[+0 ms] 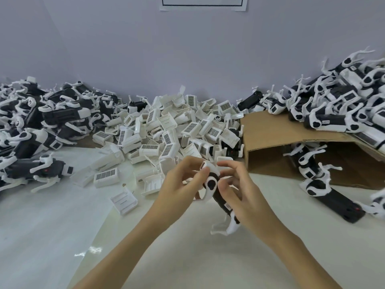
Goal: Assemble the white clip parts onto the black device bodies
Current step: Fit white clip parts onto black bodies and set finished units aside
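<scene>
Head view: both my hands meet above the white table (pixel 52 236), holding one black device body (pixel 220 200) between them. My left hand (pixel 179 188) has its fingers curled, thumb and forefinger pinching a white clip part (pixel 210 167) at the upper end of the body. My right hand (pixel 241 190) wraps the body from the other side, fingers curled round its middle, fingertips (pixel 224 163) touching the same clip part. The body tilts, its upper end up between my fingers, its lower end down toward me; white legs (pixel 224 227) hang off that lower end, below my right palm. Whether the clip is fully seated on the body I cannot tell.

Just beyond my grip lies a heap of loose white clip parts (pixel 170 126). Left of my left hand, a pile of black-and-white units (pixel 41 122). Right of my right hand, a cardboard box (pixel 277 130) on its side, with more units (pixel 343 101) stacked on top and some spilling from its opening.
</scene>
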`<state>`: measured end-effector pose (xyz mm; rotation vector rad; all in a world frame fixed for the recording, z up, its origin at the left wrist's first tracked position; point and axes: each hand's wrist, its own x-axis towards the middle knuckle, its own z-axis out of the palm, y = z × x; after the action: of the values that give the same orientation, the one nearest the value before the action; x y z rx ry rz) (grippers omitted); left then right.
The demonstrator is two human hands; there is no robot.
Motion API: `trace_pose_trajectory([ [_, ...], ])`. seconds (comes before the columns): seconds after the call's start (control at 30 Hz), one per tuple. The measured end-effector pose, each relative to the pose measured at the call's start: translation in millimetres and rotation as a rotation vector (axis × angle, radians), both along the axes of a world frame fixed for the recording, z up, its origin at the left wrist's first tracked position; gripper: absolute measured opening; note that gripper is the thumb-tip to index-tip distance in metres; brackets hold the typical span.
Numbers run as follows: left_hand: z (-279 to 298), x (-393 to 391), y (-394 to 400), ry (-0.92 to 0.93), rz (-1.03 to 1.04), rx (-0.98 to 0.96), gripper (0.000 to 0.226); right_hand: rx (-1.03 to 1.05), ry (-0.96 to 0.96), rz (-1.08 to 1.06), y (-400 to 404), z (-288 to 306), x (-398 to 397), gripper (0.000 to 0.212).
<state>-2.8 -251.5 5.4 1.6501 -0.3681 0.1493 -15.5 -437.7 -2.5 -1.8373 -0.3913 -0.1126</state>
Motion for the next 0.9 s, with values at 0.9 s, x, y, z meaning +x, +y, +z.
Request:
trace_pose_trajectory([
  [0.9, 2, -5, 5, -0.084, 0.17, -0.458, 0.06, -0.238, -0.478, -0.064, 8, -9, -5, 0.092],
])
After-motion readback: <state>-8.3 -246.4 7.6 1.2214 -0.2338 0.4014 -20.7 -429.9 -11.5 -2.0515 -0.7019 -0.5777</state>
